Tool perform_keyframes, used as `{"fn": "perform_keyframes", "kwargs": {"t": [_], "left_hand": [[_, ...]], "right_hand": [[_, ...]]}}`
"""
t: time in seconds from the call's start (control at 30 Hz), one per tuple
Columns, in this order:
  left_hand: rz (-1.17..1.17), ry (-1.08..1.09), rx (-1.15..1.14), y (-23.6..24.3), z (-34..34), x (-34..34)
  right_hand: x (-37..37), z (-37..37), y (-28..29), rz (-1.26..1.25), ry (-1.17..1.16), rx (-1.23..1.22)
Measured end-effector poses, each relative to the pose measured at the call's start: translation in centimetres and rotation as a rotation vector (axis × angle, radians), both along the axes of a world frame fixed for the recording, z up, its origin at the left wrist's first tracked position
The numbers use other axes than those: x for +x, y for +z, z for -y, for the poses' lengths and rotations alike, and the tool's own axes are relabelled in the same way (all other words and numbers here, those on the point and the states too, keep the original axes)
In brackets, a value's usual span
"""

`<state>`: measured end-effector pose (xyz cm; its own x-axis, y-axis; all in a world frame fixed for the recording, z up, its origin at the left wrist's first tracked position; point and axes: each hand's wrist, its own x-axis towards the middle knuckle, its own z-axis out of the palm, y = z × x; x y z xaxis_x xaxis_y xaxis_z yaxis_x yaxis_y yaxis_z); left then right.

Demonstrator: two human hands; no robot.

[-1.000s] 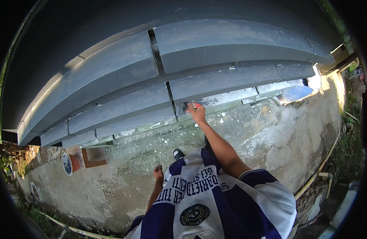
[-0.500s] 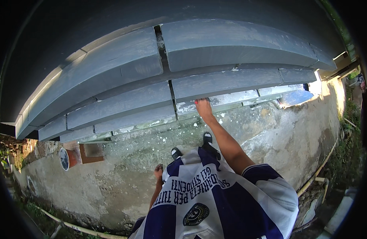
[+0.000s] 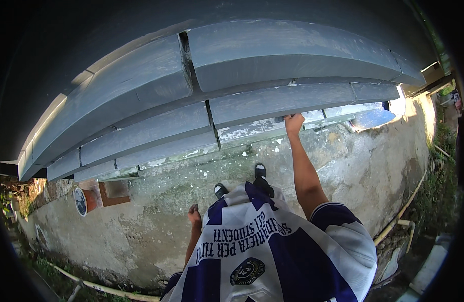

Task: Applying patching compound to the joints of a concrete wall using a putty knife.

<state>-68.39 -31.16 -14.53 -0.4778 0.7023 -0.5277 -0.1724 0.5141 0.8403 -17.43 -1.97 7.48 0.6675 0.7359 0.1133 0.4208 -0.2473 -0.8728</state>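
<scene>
My right hand [image 3: 294, 123] is closed around what looks like a paintbrush, mostly hidden in my fist. Its dark end [image 3: 280, 119] shows left of the fingers, against the lowest step's front face [image 3: 252, 130], which is patchy white and grey. Right above the hand runs the edge of a grey-painted step [image 3: 282, 100]. My left hand [image 3: 194, 214] hangs low by my left side, its fingers loosely bent and slightly apart, with nothing visible in it.
An orange-brown bucket [image 3: 91, 199] stands on the left beside a brown-edged box or board [image 3: 114, 193]. White spots mark the concrete ground [image 3: 166, 221]. A blue sheet [image 3: 373, 120] lies at the steps' right end. Pale pipes [image 3: 401, 204] border the ground at right.
My right hand has moved right along the lowest step with the paintbrush. The red bit seen at its fingers before no longer shows. My left hand has shifted slightly left.
</scene>
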Motion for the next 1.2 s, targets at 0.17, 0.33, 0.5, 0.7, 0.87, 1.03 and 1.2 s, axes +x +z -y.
{"fn": "perform_keyframes", "kwargs": {"t": [0.17, 0.33, 0.5, 0.7, 0.87, 1.03, 1.2], "left_hand": [[0.025, -0.051, -0.069, -2.5, 1.0, -0.6], [0.049, -0.237, -0.069, -3.8, 1.8, 0.4], [0.010, -0.288, 0.004, -3.8, 0.1, 0.7], [0.010, -0.170, -0.072, 1.2, -3.3, 1.5], [0.051, -0.036, -0.026, -1.2, -1.5, 0.1], [0.013, -0.237, -0.108, -0.9, -1.2, 1.7], [0.074, -0.240, -0.019, -3.3, 0.1, -0.2]], "right_hand": [[-2.2, 0.4, -0.8, 0.622, 0.265, -0.139], [-12.9, 2.3, -0.3, 0.446, 0.657, 0.099], [-14.6, 4.6, -0.4, 0.268, 0.958, 0.192], [-3.6, 6.1, -2.4, 0.332, 0.430, 0.193], [-3.8, 4.7, -1.6, 0.343, 0.082, 0.213], [-12.4, 3.6, -2.8, 0.264, 0.285, 0.303], [-17.6, 4.9, -1.8, 0.096, 0.717, 0.311]]}}
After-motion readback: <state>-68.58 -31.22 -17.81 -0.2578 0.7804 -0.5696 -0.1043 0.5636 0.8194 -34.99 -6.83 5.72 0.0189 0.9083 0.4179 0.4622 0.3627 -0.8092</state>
